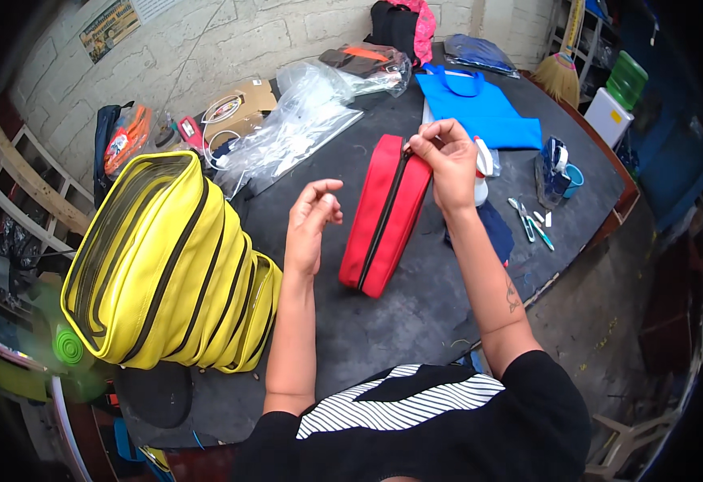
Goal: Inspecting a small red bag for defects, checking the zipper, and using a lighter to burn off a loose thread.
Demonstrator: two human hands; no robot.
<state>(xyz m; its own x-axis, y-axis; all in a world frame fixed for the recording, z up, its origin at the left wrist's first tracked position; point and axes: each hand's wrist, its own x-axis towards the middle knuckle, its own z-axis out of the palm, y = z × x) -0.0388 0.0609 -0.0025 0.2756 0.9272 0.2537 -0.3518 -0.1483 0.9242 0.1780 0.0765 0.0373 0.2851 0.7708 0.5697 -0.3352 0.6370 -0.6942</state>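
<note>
My right hand [450, 165] pinches the upper end of a red zippered case [391, 221], right at the black zipper. The case is boxy and stands tilted over the dark table, its closed zipper facing me. Whether its lower end touches the tabletop I cannot tell. Left of the case, my left hand [309, 229] is raised with fingers loosely bent and apart from the thumb, holding nothing. Beside my left forearm, several yellow zippered cases [182, 273] stand packed in a row; the nearest has a clear or mesh panel.
Clear plastic wrapping [303, 104] lies at the back of the black table [351, 337]. A blue tote bag [480, 108] is behind my right hand, near a spray bottle [481, 173]. Small cutters [522, 217], a blue tape roll [574, 181] and a cardboard piece [243, 108] also lie there.
</note>
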